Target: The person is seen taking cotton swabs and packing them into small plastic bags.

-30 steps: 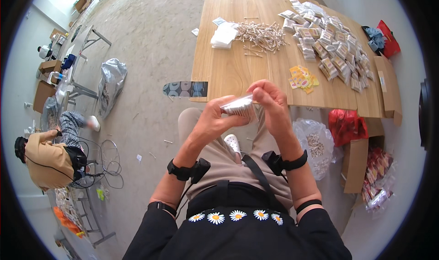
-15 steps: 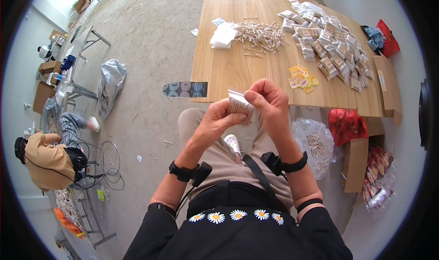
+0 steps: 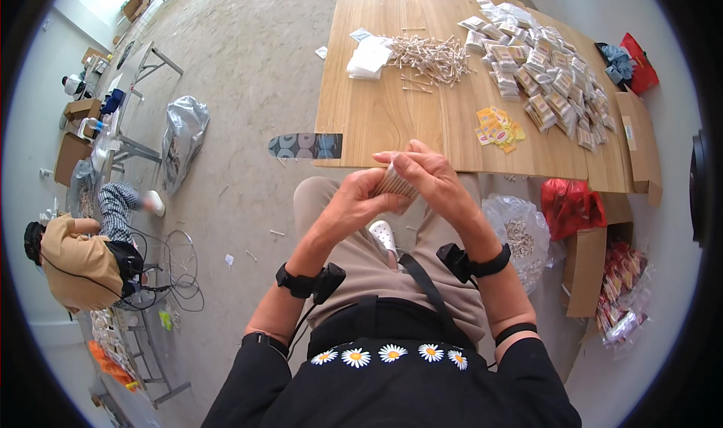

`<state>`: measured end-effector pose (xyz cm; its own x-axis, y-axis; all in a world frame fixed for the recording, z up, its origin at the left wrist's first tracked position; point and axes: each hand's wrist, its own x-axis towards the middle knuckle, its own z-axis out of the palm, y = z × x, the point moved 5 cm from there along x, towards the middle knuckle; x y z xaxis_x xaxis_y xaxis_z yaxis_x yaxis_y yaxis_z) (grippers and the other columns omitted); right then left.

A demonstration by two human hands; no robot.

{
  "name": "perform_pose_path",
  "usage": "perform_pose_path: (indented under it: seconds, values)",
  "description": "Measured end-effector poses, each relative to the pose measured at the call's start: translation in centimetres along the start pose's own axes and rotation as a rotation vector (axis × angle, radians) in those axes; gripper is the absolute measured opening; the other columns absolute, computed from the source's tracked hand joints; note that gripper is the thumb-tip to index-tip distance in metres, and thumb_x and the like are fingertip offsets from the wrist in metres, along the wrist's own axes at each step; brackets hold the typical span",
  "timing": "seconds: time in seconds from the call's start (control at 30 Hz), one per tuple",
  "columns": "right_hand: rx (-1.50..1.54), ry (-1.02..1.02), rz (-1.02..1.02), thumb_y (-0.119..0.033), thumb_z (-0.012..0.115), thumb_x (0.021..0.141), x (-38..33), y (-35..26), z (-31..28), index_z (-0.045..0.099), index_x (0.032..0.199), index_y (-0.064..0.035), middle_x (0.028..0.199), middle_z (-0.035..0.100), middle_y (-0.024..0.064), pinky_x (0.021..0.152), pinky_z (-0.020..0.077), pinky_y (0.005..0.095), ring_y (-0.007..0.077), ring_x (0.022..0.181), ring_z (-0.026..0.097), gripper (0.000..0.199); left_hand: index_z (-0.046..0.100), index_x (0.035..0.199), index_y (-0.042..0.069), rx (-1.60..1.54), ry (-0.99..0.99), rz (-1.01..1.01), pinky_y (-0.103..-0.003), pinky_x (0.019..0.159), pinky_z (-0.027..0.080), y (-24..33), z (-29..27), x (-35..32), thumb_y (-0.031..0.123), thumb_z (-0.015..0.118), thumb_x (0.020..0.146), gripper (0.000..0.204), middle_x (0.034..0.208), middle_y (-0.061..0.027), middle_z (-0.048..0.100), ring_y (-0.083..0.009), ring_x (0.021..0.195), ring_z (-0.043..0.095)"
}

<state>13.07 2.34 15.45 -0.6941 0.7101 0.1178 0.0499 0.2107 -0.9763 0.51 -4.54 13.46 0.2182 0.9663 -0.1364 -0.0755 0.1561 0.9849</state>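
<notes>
Packet just off table edge

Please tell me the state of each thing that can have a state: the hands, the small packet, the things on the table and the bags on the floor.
Left hand: closed on the small packet.
Right hand: fingers pinching the same packet.
Small packet: held up between both hands, mostly covered.
Wooden sticks: loose pile on the wooden table.
Sachets: spread in stacks.
Clear plastic bag: open, on floor.
Red bag: crumpled.
</notes>
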Motion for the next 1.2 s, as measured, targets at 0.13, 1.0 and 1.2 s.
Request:
perform_pose_path:
  seconds: [0.13,1.0,1.2]
  values:
    - [-0.139,0.151,-0.034,-0.026,0.054,0.098,-0.7,-0.1,0.0,0.073,0.096,-0.0003,0.072,0.060,0.0131,0.075,0.0423,0.0362,0.0251,0.079,0.057,0.032,0.063,0.105,-0.003,-0.127,-0.059,0.002,-0.026,0.078,0.048,-0.9,0.5,0.3,0.013,0.069,0.092,0.021,0.094,-0.0010,0.064,-0.0074,0.087,0.059]
    - [-1.233,0.444,-0.438,-0.018,0.060,0.088,3.6,9.6,-3.7,0.064,0.078,-0.0103,0.071,0.058,0.0090,0.070,0.0410,0.0420,0.0274,0.071,0.055,0.014,0.063,0.108,-0.002,-0.004,0.260,-0.230,-0.027,0.078,0.053,-10.0,-5.6,-3.9,0.011,0.067,0.090,0.023,0.094,-0.0054,0.066,-0.0120,0.086,0.063]
    - [-1.346,0.564,-0.420,-0.015,0.058,0.091,3.1,6.8,-4.6,0.065,0.090,-0.0043,0.075,0.056,0.0107,0.071,0.0405,0.0434,0.0290,0.074,0.053,0.013,0.063,0.108,-0.001,-0.020,0.202,-0.210,-0.026,0.074,0.051,-12.3,-4.0,-3.2,0.015,0.067,0.091,0.023,0.092,-0.0042,0.066,-0.0104,0.082,0.061]
